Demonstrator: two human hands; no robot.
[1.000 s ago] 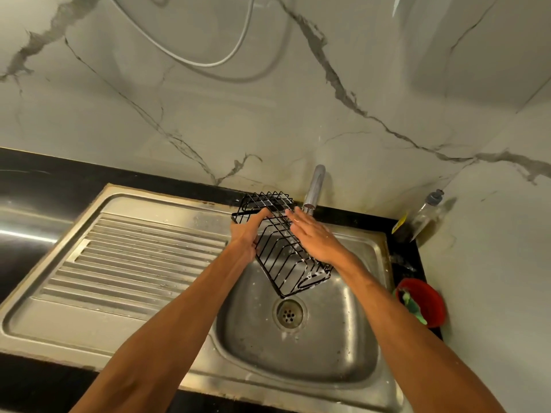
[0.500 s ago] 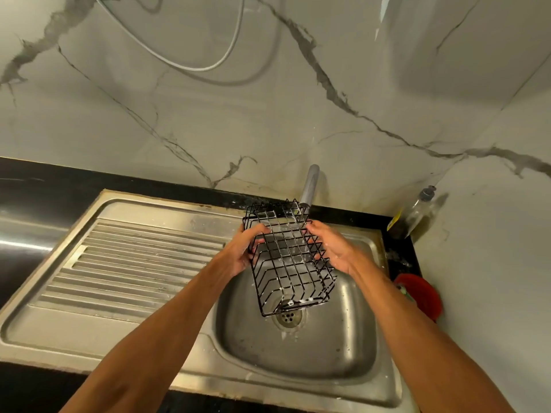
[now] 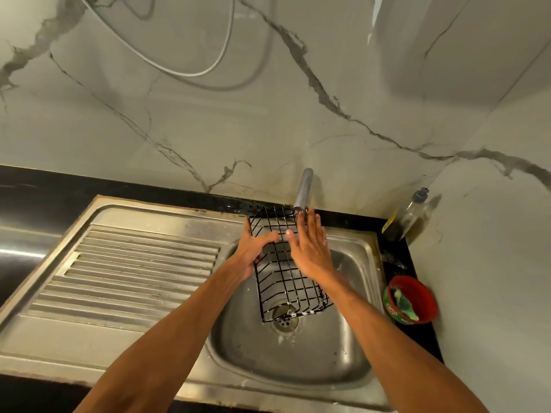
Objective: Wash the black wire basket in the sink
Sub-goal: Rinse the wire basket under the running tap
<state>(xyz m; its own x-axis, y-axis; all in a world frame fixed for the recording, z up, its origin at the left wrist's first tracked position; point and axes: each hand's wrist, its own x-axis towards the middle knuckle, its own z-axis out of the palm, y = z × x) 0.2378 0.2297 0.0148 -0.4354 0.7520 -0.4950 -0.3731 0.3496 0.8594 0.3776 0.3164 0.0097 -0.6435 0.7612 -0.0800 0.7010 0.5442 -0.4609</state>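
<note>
Head view: black wire basket (image 3: pixel 283 281) held tilted above the sink (image 3: pixel 298 380) bowl, upper end at the tap (image 3: pixel 304 189) spout, lower end over the drain (image 3: pixel 286 321). Left hand (image 3: pixel 253 248) grips its left edge, fingers curled round the wires. Right hand (image 3: pixel 310 251) lies flat on the right side, fingers straight, covering part of the mesh. Ribbed drainboard (image 3: pixel 134 272) at left. Red tub (image 3: pixel 417 296) and clear bottle (image 3: pixel 408 216) on the counter at right.

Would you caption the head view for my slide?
Left hand grips black wire basket over sink; right hand lies flat on it.
</note>
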